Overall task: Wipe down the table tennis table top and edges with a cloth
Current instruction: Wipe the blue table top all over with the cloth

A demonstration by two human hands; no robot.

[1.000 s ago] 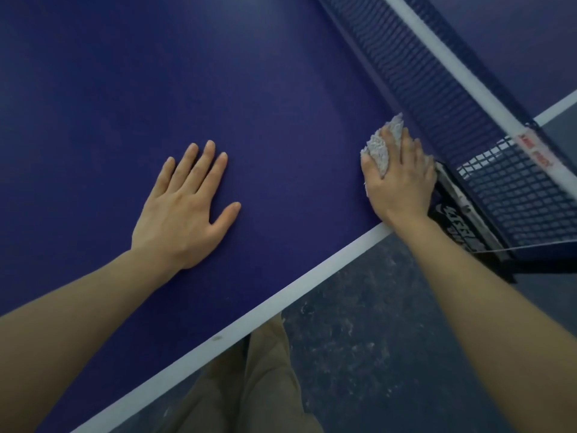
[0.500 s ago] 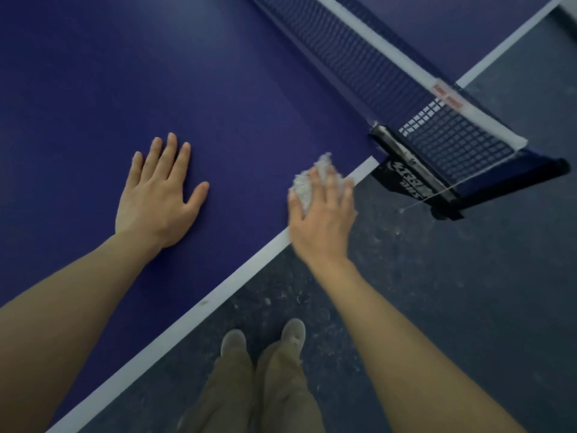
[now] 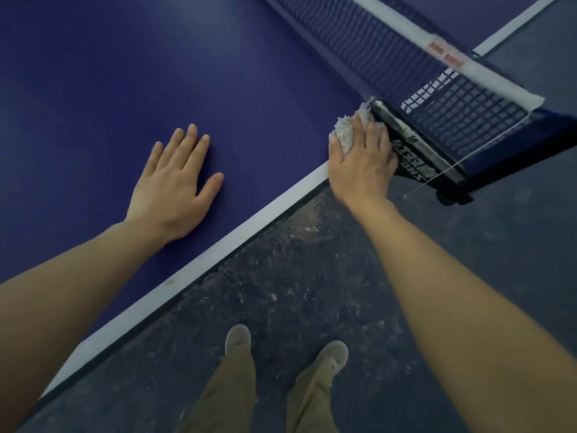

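White cloth [image 3: 347, 132] bunched under our right hand [image 3: 362, 167], fingers curled on it, at the bench [image 3: 93, 89] edge by the net post [image 3: 415, 154]; left hand [image 3: 175, 185] spread flat; most of top likely unwiped

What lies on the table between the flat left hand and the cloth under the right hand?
Only bare blue table top, seen in the head view.

We see dim, bluish, even light. Soft sheen crosses the table [image 3: 125, 73] from the upper left; faint shadows sit under both hands. The net [image 3: 406, 57] is smeared by motion blur, and wide-angle distortion bends the edges.
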